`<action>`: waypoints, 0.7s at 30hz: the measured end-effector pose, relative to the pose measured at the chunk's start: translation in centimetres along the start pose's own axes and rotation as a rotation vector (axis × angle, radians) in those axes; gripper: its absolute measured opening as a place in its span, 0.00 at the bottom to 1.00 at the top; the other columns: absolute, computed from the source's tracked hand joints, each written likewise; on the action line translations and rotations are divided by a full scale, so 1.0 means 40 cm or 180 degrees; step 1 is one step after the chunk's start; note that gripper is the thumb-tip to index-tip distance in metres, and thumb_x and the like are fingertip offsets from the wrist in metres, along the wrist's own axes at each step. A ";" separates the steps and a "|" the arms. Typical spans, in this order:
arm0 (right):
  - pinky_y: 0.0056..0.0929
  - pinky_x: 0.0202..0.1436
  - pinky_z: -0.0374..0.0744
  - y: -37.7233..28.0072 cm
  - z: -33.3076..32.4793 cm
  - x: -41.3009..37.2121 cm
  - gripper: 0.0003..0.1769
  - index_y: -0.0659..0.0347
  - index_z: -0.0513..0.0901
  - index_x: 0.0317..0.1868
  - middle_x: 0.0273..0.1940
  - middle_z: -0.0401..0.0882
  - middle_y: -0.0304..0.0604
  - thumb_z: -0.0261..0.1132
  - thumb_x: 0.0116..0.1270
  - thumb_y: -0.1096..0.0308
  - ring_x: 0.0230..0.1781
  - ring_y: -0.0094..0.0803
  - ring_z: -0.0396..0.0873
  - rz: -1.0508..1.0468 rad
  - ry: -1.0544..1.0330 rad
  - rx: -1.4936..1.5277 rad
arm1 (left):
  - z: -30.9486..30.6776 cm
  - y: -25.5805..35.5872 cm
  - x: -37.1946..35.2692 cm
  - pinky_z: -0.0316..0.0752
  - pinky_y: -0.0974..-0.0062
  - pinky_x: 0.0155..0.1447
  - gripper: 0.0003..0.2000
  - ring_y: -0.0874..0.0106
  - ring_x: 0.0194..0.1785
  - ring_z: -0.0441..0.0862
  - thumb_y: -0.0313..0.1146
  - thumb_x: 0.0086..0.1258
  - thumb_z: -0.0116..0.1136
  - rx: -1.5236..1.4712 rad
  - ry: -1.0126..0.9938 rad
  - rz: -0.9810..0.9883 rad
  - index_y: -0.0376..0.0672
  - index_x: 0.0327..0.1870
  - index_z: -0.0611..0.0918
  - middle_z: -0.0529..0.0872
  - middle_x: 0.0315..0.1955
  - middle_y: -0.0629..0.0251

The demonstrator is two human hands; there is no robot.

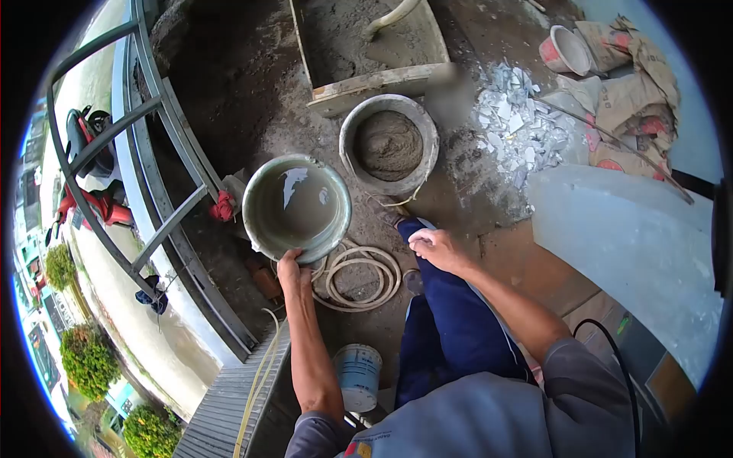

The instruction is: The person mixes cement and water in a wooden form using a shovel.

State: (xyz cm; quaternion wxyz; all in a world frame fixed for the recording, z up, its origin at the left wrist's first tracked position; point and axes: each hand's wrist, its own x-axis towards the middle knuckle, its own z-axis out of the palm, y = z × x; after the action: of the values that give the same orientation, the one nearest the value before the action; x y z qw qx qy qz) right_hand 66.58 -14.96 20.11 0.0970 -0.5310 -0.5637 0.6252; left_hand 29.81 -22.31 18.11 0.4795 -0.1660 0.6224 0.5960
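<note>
My left hand [292,269] is closed on the near rim of a round basin [336,237] with greyish water in it. Light reflects off the water's surface. Over my thigh, my right hand [434,248] hangs with its fingers curled in and no object visible in it. Just beyond it stands a bucket [347,145] of wet grey mortar [389,146], its wire handle [408,197] dropped toward my foot. A pale coiled hose [389,278] lies on the ground to the right of my left forearm.
A mixing trough [366,82] with mortar and a curved pale handle or pipe [393,19] lies ahead. Broken white tile pieces [508,114], paper sacks [630,91] and a tipped bucket [565,51] are at right. A metal railing [172,221] runs along the left; a white pail [357,374] stands near me.
</note>
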 end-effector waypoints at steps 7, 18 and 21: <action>0.28 0.38 0.83 -0.062 -0.173 -0.543 0.15 0.66 0.89 0.44 0.33 0.88 0.41 0.62 0.70 0.63 0.31 0.25 0.84 -0.0020 0.0736 0.0708 | -0.092 -0.099 -0.405 0.81 0.58 0.54 0.13 0.60 0.44 0.84 0.14 0.60 0.53 0.1146 -0.0672 -0.0013 0.28 0.46 0.80 0.83 0.41 0.58; 0.29 0.33 0.84 0.152 -0.104 -0.873 0.15 0.69 0.88 0.41 0.32 0.87 0.42 0.63 0.71 0.62 0.28 0.27 0.84 0.0291 0.1102 0.1541 | -0.095 -0.592 -0.790 0.80 0.63 0.48 0.16 0.63 0.43 0.85 0.17 0.58 0.58 0.2719 -0.1520 -0.0327 0.26 0.50 0.82 0.86 0.42 0.56; 0.29 0.28 0.83 0.280 -0.109 -0.928 0.14 0.67 0.88 0.40 0.29 0.86 0.43 0.62 0.69 0.64 0.25 0.29 0.83 0.0577 0.1447 0.1840 | -0.084 -0.728 -0.872 0.80 0.62 0.49 0.19 0.60 0.43 0.85 0.20 0.57 0.61 0.3113 -0.1778 -0.0302 0.25 0.51 0.82 0.86 0.43 0.54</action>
State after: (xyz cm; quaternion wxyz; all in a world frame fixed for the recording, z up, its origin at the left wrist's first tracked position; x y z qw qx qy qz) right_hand 90.77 -42.95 32.53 0.3097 -0.6546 -0.2787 0.6307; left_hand 68.03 -44.89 28.30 0.6734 0.2117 0.6673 0.2373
